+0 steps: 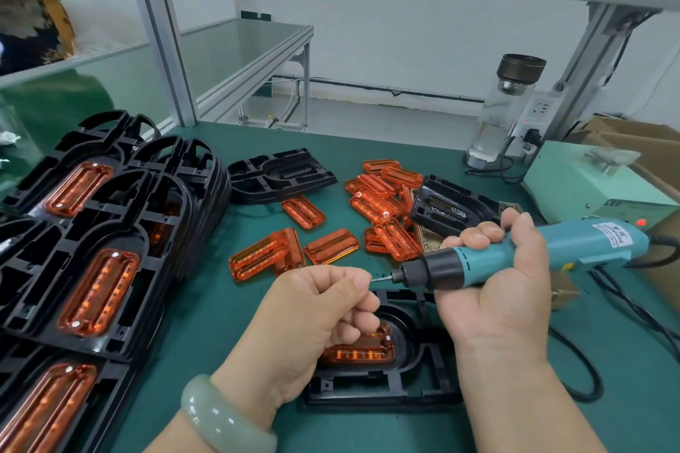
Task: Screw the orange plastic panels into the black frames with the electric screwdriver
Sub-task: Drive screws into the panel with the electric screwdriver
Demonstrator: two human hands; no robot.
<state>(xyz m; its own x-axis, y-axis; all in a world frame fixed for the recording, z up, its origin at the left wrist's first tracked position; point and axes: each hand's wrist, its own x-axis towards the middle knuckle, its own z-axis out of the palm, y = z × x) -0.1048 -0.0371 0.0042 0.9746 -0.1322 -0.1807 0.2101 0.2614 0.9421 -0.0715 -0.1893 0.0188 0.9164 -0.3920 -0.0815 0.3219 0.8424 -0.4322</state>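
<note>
Screw loading appears to be the step in hand. The left-hand grip (320, 305) pinches the tip of the bit (382, 279), thumb against forefinger; whether a screw sits between them is too small to tell. The right-hand grip (496, 268) is wrapped around the teal electric screwdriver (588, 243), which lies nearly level with the bit pointing left.

The black frame (386, 390) lies flat on the counter (206, 313) directly beneath both hands. Its orange panel (364, 353) is seated in the recess, long axis running left to right. One screw head (387, 336) shows at the panel's right end. The left end is hidden under the left hand, which is nearer to it.

The driver would need to swing upright and descend.

The panel is translucent, glossy and ribbed inside. Loose orange panels (382, 202) lie further back.
</note>
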